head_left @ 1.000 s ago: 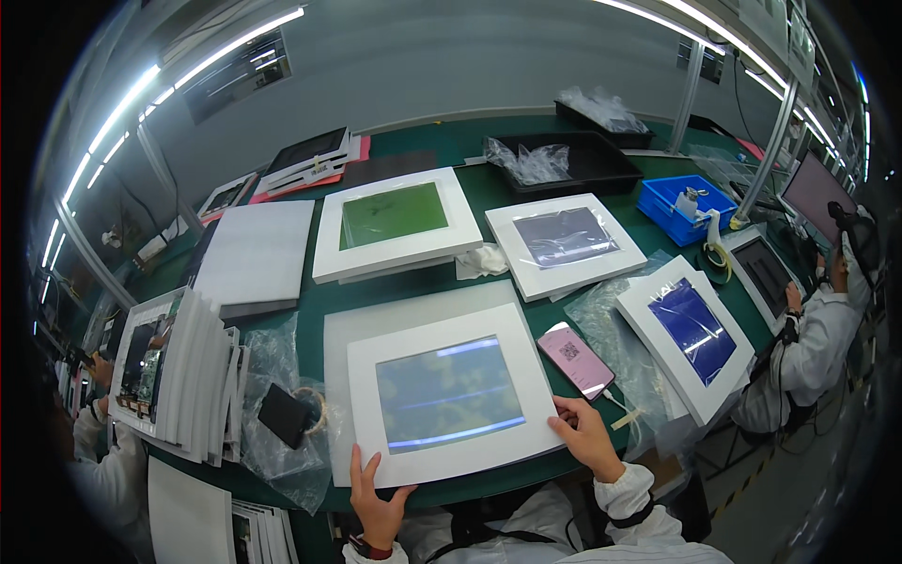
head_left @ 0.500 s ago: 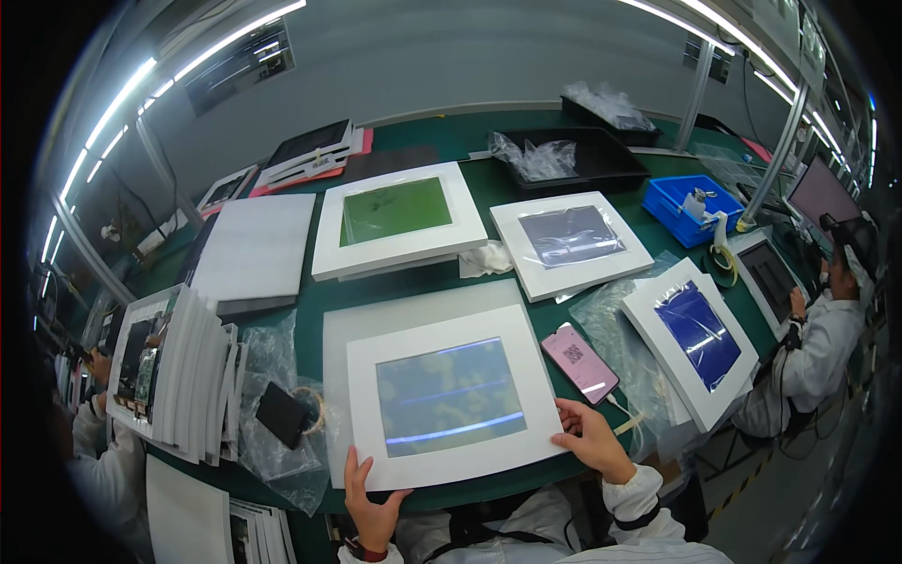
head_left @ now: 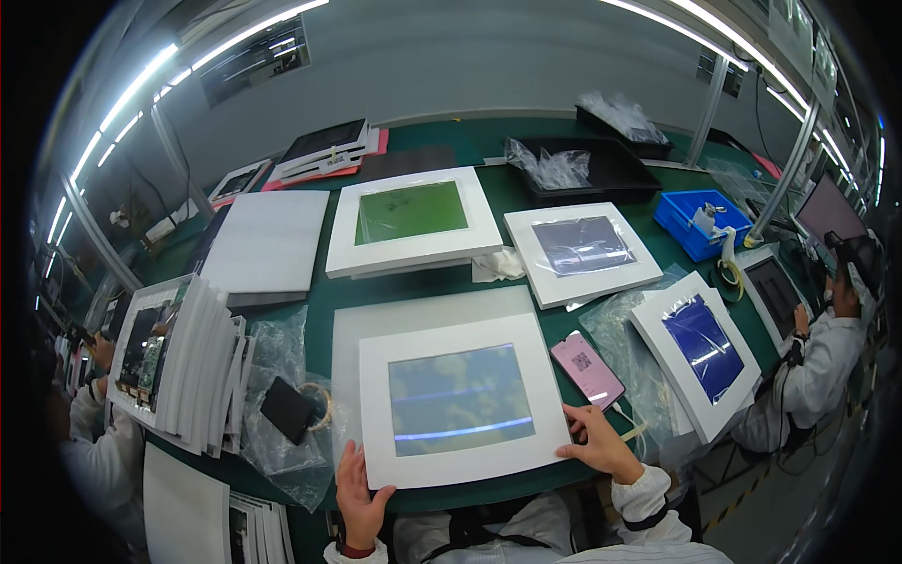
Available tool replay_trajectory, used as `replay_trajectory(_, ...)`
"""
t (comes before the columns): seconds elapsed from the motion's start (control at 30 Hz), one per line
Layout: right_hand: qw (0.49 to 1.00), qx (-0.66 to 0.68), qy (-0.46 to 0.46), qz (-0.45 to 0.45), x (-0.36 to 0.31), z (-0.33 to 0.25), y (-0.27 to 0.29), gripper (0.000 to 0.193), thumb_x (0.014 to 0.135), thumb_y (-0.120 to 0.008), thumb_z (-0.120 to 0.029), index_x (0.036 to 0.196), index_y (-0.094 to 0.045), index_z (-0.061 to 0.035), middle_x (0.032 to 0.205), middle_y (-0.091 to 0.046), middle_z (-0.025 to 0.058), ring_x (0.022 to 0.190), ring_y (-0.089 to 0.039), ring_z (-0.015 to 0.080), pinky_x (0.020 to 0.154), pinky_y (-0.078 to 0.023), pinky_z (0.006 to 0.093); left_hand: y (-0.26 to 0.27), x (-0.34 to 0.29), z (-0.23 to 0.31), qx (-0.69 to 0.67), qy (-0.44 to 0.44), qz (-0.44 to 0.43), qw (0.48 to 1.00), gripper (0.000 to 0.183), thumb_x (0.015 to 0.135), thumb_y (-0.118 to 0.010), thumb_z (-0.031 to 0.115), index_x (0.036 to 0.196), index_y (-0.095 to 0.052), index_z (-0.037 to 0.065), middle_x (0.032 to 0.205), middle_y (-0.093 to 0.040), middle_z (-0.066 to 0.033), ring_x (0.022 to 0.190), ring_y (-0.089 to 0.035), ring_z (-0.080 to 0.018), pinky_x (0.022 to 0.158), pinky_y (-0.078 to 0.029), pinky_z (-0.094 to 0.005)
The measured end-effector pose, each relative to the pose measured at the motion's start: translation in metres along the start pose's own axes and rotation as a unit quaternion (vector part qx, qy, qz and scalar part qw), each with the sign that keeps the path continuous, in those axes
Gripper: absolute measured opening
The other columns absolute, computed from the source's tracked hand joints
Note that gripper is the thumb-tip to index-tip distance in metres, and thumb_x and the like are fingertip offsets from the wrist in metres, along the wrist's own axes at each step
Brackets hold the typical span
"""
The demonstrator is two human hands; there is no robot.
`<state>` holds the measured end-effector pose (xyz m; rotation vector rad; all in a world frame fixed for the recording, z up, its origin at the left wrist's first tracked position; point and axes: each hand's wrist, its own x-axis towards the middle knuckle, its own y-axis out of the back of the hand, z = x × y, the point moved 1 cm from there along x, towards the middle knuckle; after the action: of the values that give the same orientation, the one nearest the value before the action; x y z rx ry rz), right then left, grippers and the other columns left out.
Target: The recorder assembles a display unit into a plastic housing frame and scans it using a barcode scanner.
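On the table (head_left: pixel 320 301), our white-framed panel (head_left: pixel 460 399) lay on a pale sheet (head_left: pixel 432 310), probably for cushioning, our left hand (head_left: pixel 358 498), fingers spread open, at its near-left corner, our right hand (head_left: pixel 603 446) bent at its right edge, grip indeterminable.

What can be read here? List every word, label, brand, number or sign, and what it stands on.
No words, brands or numbers are legible.
Phone: a square code; any lettering is too small to read.
Rear frames: small dark marks, too blurred to read.
Front panel: no lettering visible.
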<state>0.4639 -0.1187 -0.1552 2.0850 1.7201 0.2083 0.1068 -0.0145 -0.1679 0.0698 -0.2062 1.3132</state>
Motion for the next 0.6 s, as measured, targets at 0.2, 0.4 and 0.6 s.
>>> replay_trajectory(0.2,0.998,-0.068,0.0,0.016,-0.006,-0.013,0.0,0.077,0.065,-0.08,-0.012,0.133,-0.045,-0.0033,0.102,-0.042,0.0087,0.088,-0.045,0.0165,0.074,-0.042,0.0256,0.0,0.005,0.002,0.138,-0.002,-0.033,0.99,0.063,0.069,-0.071,-0.005,0.126,-0.045,0.001,0.145,-0.027,-0.0197,0.13,-0.038,-0.0313,0.105,-0.034,-0.0384)
replay_trajectory(0.4,0.972,-0.041,0.061,0.223,-0.009,-0.02,-0.016,0.049,0.071,-0.071,-0.004,0.117,-0.054,-0.0014,0.09,-0.046,0.005,0.076,-0.046,0.0121,0.064,-0.04,0.0224,0.009,0.02,0.007,0.264,-0.085,0.007,0.961,0.046,0.072,-0.069,-0.003,0.115,-0.053,-0.001,0.13,-0.047,-0.0196,0.121,-0.047,-0.0314,0.1,-0.039,-0.037)
replay_trajectory(0.6,0.873,0.218,0.08,0.428,-0.013,0.014,-0.05,0.027,0.078,-0.055,0.01,0.069,-0.035,-0.0058,0.064,-0.032,-0.0039,0.055,-0.029,0.0033,0.048,-0.024,0.0206,0.003,0.031,-0.022,0.087,-0.053,0.148,0.984,0.028,0.078,-0.062,-0.004,0.105,-0.056,-0.004,0.115,-0.056,-0.0167,0.108,-0.055,-0.0254,0.094,-0.043,-0.0343)
